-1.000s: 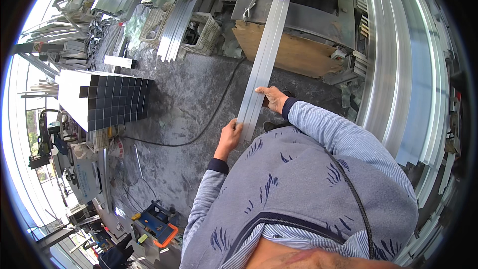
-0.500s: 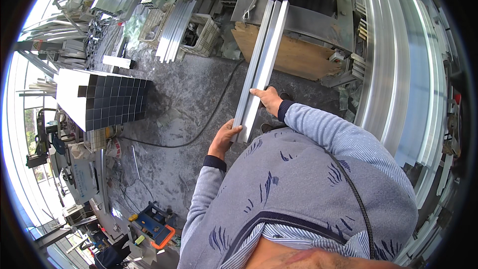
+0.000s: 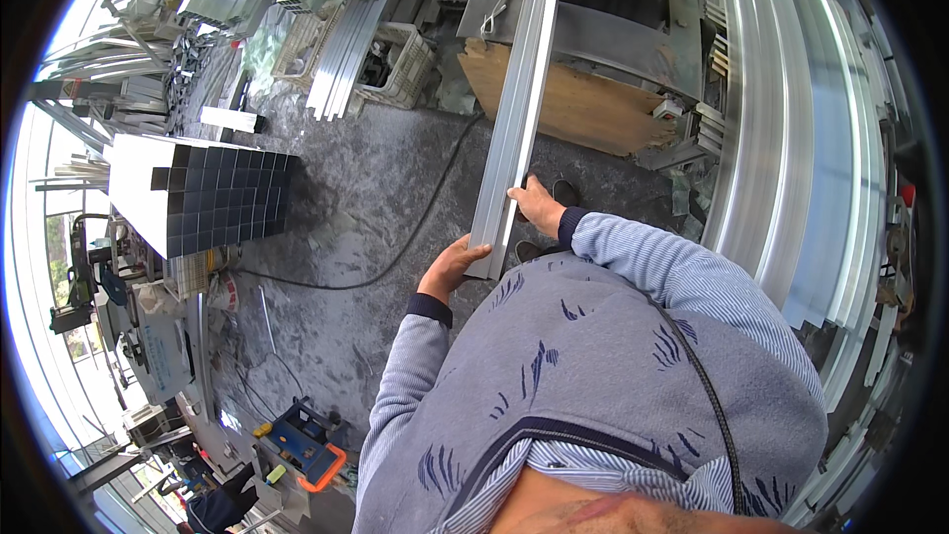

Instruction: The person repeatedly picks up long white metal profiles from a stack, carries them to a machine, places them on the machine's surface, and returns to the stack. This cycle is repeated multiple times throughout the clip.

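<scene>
A long silver metal profile with grooves along its length slants across the middle, its far end over the front of a grey metal machine. My left hand grips its near end from the left side, thumb lying on top. Farther along, my right hand grips the right edge, with the thumb on top and the other fingers partly hidden beneath. Both hands are closed on this one piece, which is held above the floor in front of my body.
The grey machine with a wooden board stands ahead. Long metal profiles line the right side. At left is a stack of square tubes. A black cable crosses the floor; a blue-and-orange tool lies lower left. A plastic crate stands beyond.
The metal profile has rolled about its length, so a broader grooved face now shows. Its far end has shifted slightly left. Both hands have adjusted with it and keep hold.
</scene>
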Demonstrator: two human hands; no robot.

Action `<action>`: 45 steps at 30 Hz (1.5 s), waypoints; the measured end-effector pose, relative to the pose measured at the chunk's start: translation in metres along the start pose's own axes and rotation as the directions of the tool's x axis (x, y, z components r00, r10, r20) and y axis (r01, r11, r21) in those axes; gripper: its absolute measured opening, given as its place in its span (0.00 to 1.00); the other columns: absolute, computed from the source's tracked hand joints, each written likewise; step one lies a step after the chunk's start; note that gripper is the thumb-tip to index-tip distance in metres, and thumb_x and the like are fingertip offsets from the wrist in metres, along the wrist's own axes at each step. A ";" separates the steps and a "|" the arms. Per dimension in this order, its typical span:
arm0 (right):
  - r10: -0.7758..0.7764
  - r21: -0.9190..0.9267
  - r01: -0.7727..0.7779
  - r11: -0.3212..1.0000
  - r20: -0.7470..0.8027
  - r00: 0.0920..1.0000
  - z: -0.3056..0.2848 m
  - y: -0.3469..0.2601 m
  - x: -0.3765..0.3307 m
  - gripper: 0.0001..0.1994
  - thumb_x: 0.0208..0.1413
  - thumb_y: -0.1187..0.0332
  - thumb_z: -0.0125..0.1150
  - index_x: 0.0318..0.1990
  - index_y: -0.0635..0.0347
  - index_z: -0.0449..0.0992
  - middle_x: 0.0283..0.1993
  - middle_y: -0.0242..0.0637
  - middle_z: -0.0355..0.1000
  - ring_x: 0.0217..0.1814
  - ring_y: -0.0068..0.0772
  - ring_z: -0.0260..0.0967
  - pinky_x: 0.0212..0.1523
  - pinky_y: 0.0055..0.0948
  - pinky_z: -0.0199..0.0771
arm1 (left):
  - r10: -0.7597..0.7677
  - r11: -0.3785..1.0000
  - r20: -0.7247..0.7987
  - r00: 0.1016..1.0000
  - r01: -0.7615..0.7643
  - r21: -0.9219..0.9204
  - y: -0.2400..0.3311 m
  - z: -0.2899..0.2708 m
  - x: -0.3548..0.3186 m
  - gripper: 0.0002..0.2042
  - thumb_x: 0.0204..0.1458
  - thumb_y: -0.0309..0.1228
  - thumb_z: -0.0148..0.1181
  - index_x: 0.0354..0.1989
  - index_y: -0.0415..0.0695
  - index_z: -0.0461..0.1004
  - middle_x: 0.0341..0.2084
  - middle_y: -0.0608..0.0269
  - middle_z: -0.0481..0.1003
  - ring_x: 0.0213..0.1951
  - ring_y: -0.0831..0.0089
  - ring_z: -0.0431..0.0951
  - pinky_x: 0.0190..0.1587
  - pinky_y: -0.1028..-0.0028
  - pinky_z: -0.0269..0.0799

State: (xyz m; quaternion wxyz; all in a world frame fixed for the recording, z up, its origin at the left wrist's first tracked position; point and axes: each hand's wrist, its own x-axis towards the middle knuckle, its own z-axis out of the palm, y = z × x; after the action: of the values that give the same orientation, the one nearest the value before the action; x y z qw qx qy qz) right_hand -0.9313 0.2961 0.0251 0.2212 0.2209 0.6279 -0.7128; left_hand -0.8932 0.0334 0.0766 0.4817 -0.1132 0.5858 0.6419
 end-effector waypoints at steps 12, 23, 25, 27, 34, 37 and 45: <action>0.143 0.218 -0.195 0.956 0.234 0.962 -0.027 -0.018 -0.021 0.26 0.73 0.64 0.63 0.73 0.67 0.66 0.66 0.49 0.75 0.66 0.52 0.78 0.64 0.57 0.81 | 0.088 0.967 0.006 0.996 -0.087 0.238 -0.010 0.018 0.006 0.37 0.56 0.51 0.82 0.66 0.36 0.78 0.55 0.55 0.84 0.55 0.62 0.84 0.63 0.62 0.77; -0.748 -0.858 0.315 0.406 -0.115 0.653 -0.028 -0.066 0.004 0.55 0.48 0.51 0.78 0.81 0.64 0.57 0.77 0.62 0.58 0.81 0.66 0.53 0.79 0.63 0.57 | 0.058 0.975 -0.030 0.998 -0.051 0.214 -0.018 0.035 0.012 0.32 0.55 0.44 0.84 0.62 0.34 0.82 0.52 0.59 0.86 0.54 0.68 0.83 0.62 0.65 0.77; -0.747 -0.920 0.229 0.317 -0.094 0.658 -0.011 -0.079 0.009 0.60 0.45 0.45 0.78 0.83 0.63 0.55 0.80 0.64 0.52 0.84 0.72 0.47 0.81 0.63 0.52 | 0.061 0.970 -0.034 0.998 -0.051 0.237 -0.017 0.042 0.014 0.27 0.58 0.40 0.81 0.59 0.35 0.83 0.50 0.61 0.86 0.51 0.71 0.83 0.58 0.67 0.79; -0.640 -0.943 0.159 0.293 -0.069 0.765 0.003 -0.082 0.008 0.60 0.47 0.44 0.76 0.82 0.68 0.54 0.83 0.65 0.49 0.87 0.72 0.42 0.84 0.64 0.47 | 0.012 0.973 -0.056 0.998 0.001 0.231 -0.013 0.047 0.019 0.24 0.59 0.39 0.80 0.58 0.35 0.83 0.49 0.62 0.86 0.50 0.71 0.84 0.56 0.68 0.79; -0.753 -0.924 0.186 0.334 -0.143 0.642 -0.029 -0.113 0.056 0.50 0.53 0.51 0.68 0.79 0.77 0.60 0.85 0.66 0.48 0.90 0.73 0.39 0.84 0.70 0.45 | 0.166 0.931 -0.054 0.985 -0.139 0.337 0.046 0.044 0.071 0.19 0.58 0.32 0.78 0.55 0.36 0.85 0.46 0.64 0.86 0.47 0.75 0.83 0.52 0.69 0.80; -0.738 -0.909 0.157 0.385 -0.202 0.643 -0.070 -0.164 0.103 0.50 0.51 0.55 0.70 0.78 0.77 0.60 0.86 0.67 0.47 0.89 0.76 0.42 0.84 0.68 0.49 | 0.221 0.914 -0.046 0.974 -0.191 0.359 0.105 0.058 0.128 0.19 0.58 0.31 0.78 0.55 0.35 0.85 0.45 0.64 0.87 0.44 0.75 0.84 0.50 0.70 0.80; -0.829 -0.926 0.108 0.361 -0.265 0.493 -0.207 -0.301 0.225 0.45 0.49 0.59 0.71 0.73 0.75 0.63 0.80 0.61 0.53 0.88 0.67 0.43 0.84 0.62 0.46 | 0.176 0.971 0.023 0.984 -0.177 0.159 0.264 0.102 0.302 0.24 0.56 0.27 0.80 0.60 0.35 0.81 0.47 0.59 0.86 0.43 0.67 0.87 0.48 0.64 0.85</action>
State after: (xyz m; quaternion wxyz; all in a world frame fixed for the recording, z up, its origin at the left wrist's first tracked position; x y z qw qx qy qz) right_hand -1.2826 0.5274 0.1081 -0.2086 0.1320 0.9454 -0.2127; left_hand -1.2028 0.3072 0.0619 0.4329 -0.0187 0.6411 0.6334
